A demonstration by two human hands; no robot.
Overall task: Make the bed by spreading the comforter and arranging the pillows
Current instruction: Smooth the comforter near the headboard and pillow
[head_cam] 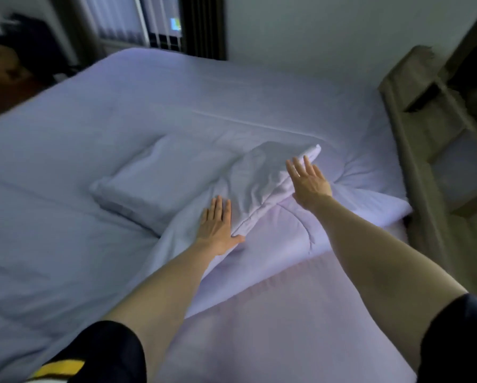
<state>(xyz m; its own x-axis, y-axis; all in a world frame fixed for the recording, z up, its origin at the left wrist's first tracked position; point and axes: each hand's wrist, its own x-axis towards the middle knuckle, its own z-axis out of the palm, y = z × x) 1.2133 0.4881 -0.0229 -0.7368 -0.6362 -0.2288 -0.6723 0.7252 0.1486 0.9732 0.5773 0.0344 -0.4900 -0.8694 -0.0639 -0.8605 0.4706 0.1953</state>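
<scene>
Nearest the camera, two bare forearms in short black sleeves reach forward over the pale lilac quilted comforter (273, 239), which lies bunched and folded back at the near right part of the bed, its stitched edge curving beside the arms. It is judged not yet spread flat.

The left hand (218, 228) lies flat, fingers straight and together, thumb touching the near corner of the crumpled white pillow (262, 183). The right hand (309, 181) is held wide, fingers straight and slightly spread, palm against the pillow's far right edge. Neither hand grips anything. Placing one hand at each end is judged to serve patting or squaring the pillow, which rests tilted on the comforter's raised fold.

Just beside it, to the left, the flat white rectangular pillow (154, 183) lies level on the pale lilac bed sheet (66, 150). The two pillows touch or overlap; which cannot be told.

Farther off, the sheet runs smooth to the far edge. The grey-brown wooden headboard shelf (414, 106) stands along the right side. Behind the bed hang vertical window blinds (115, 17).

No brand, label or readable writing is visible; the frame is blurred.
</scene>
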